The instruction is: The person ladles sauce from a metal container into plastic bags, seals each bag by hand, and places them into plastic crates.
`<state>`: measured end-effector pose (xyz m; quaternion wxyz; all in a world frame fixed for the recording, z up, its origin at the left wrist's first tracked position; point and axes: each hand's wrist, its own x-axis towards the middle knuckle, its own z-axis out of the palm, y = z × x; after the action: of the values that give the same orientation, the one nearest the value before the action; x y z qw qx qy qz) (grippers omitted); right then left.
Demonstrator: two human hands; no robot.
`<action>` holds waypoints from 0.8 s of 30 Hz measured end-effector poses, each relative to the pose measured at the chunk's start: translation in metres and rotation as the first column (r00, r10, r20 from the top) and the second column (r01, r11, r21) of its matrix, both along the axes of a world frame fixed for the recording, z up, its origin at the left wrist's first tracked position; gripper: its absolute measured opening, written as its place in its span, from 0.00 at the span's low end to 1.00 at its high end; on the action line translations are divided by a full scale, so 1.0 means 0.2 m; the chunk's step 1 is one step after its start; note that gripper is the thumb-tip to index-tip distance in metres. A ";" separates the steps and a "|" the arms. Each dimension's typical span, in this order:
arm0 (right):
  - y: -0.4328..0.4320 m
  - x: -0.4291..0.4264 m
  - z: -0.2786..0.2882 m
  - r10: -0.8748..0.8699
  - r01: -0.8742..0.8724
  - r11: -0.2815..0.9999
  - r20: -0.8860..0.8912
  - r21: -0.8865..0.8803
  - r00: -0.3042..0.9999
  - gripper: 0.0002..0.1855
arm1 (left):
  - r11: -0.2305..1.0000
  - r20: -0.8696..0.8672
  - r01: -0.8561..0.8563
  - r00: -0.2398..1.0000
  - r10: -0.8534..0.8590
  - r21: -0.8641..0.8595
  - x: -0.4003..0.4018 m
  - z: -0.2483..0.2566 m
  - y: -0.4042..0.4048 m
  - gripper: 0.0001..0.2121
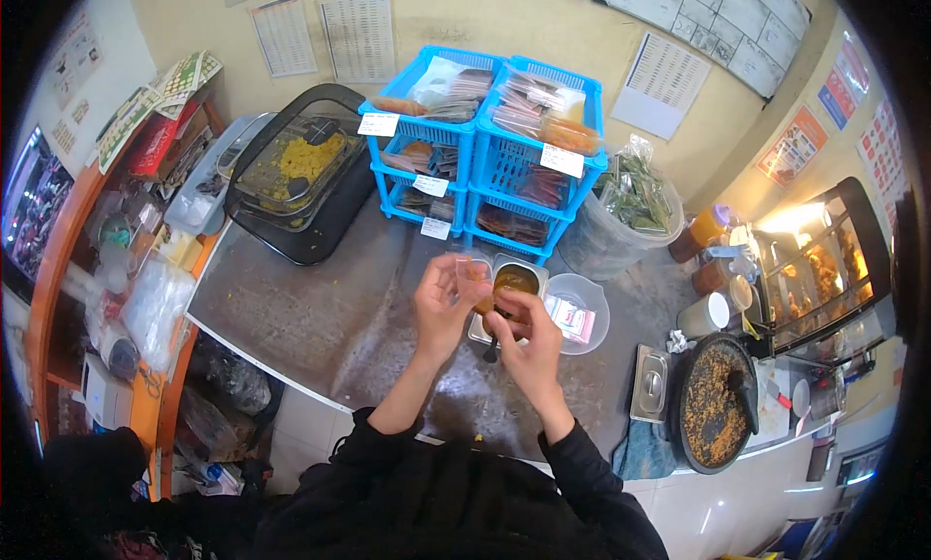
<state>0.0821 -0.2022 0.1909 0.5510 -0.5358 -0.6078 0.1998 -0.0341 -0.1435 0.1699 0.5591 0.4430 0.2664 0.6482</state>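
Note:
My left hand (444, 302) grips a small clear plastic bag (471, 269) with some orange-brown sauce in it. My right hand (529, 334) is just to the right, thumb and fingers curled near one another; whether they pinch something is unclear. Beneath both hands is a rectangular stainless-steel food pan (540, 270) holding brown-orange sauce, partly covered by my fingers. A dark utensil handle (491, 352) sticks out by the pan's near edge, beside my right thumb. Right of the pan, a translucent plastic bowl (598, 320) holds small white-and-pink packets (576, 320).
Blue stacked baskets (476, 153) of flat packets stand behind the pan. A black-framed tray with a clear box of yellow food (309, 160) is left. Right are a tub of leaves (633, 196), sauce bottles (702, 233), a steel lid (649, 382), a stone mortar (709, 407) and a lit display case (818, 269).

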 end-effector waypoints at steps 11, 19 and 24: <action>0.08 -0.05 0.09 0.263 -0.399 0.910 -0.586 -0.113 0.766 0.06 | 0.954 -0.188 0.300 0.936 -0.298 -0.020 -0.28 0.24 0.08 0.15; 0.24 -0.13 0.12 0.316 -0.341 0.939 -0.504 0.045 0.804 0.11 | 0.993 -0.191 0.117 0.975 -0.116 -0.004 -0.29 0.31 0.02 0.10; 0.29 -0.25 0.07 0.165 -0.151 0.986 -0.424 0.066 0.890 0.06 | 0.995 -0.176 0.048 0.982 -0.062 -0.085 -0.36 0.29 0.00 0.09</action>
<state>0.0328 -0.1433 0.2048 0.6612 -0.4189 -0.5167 0.3470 -0.1059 -0.1436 0.2275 0.5680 0.4837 0.3291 0.5788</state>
